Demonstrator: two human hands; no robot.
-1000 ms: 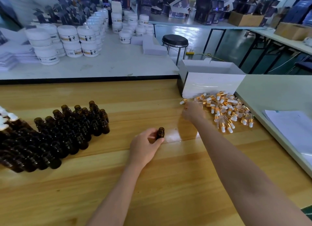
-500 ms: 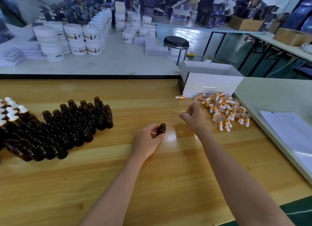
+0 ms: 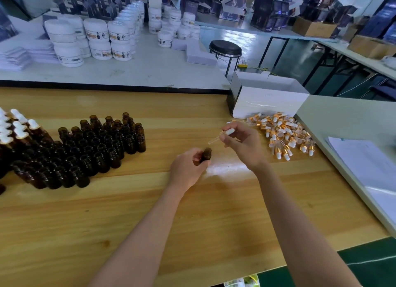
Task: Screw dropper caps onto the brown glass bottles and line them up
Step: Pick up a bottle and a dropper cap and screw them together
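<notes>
Now the right hand (image 3: 242, 146) has raised a dropper cap (image 3: 228, 132) (near bottle (image 3: 206, 154)).

Gripping the brown bottle (image 3: 206, 154) in the left hand (image 3: 188, 170), fingers curled round its body, back of the hand up, wrist straight. Pinching a dropper cap (image 3: 225, 133) by the bulb between thumb and fingertips of the right hand (image 3: 243, 144), raised just above and to the right of the bottle, remaining fingers loosely bent. Hands near each other, not touching. Both forearms bare, stretched forward, converging on the bottle from near-left and near-right.
</notes>
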